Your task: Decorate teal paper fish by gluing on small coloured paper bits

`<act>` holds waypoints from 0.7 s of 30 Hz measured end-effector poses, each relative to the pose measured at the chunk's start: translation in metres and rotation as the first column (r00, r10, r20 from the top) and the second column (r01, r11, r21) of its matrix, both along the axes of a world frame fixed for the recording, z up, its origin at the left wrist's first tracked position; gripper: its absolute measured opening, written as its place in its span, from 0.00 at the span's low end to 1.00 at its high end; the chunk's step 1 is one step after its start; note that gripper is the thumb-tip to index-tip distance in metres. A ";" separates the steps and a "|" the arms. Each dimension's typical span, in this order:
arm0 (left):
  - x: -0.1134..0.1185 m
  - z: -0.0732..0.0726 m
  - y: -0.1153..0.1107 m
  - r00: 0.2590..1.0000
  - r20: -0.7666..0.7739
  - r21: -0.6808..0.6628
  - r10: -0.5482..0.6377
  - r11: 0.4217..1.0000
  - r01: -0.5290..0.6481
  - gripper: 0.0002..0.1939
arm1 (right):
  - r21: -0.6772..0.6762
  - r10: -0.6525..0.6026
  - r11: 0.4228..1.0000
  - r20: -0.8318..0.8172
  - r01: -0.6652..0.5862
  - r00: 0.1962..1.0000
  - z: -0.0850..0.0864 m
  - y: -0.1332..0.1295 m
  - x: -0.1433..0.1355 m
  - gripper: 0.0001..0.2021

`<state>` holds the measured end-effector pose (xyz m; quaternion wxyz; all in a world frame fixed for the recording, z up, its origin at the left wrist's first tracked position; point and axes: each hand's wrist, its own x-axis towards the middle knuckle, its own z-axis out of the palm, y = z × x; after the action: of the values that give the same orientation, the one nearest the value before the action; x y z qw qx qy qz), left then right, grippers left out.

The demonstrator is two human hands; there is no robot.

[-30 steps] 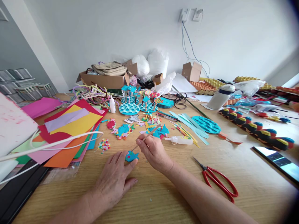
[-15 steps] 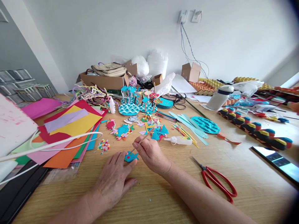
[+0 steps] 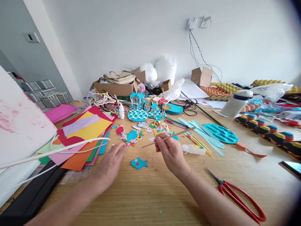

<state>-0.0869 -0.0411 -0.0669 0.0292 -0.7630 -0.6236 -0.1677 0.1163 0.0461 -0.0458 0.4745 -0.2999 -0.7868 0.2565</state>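
Note:
A blue paper fish (image 3: pixel 139 163) with small coloured dots lies flat on the wooden table, touched by neither hand. My right hand (image 3: pixel 170 153), to the right of and above the fish, pinches a thin wooden stick (image 3: pixel 180 132) that slants up to the right. Up and left of the fish, my left hand (image 3: pixel 109 163) is blurred over the small dots (image 3: pixel 111 146), most of which it hides. Its fingers are smeared, so whether they hold anything is unclear. Cut-out paper fish (image 3: pixel 131 137) lie in a pile just beyond.
Red-handled scissors (image 3: pixel 240 196) lie at the right front. Coloured paper sheets (image 3: pixel 87 125) and a white cable (image 3: pixel 70 143) are at the left. A glue bottle (image 3: pixel 194 149) lies beyond my right hand. Blue wavy bases (image 3: pixel 137 115) stand further back.
My left hand has left the blue fish and moved up and left to the dots. My right hand has lifted the stick off the fish and turned it flatter. The view has shifted left.

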 end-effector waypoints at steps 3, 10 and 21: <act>-0.032 0.001 0.018 0.997 0.022 -0.062 0.067 0.996 -0.066 0.26 | 0.012 0.003 1.000 0.013 -0.003 1.000 0.000 0.001 0.001 0.14; -0.065 0.012 0.032 0.991 -0.046 -0.223 0.127 0.965 -0.135 0.12 | 0.053 0.008 0.999 0.048 -0.011 0.999 0.000 0.002 0.001 0.15; -0.062 0.014 0.045 0.986 -0.144 -0.344 0.082 0.930 -0.128 0.08 | 0.062 0.006 0.998 0.061 -0.010 0.998 0.002 0.001 0.000 0.15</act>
<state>-0.1491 0.0043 -0.0531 -0.0594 -0.7305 -0.6803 -0.0027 0.1161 0.0468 -0.0437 0.4585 -0.2897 -0.8095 0.2247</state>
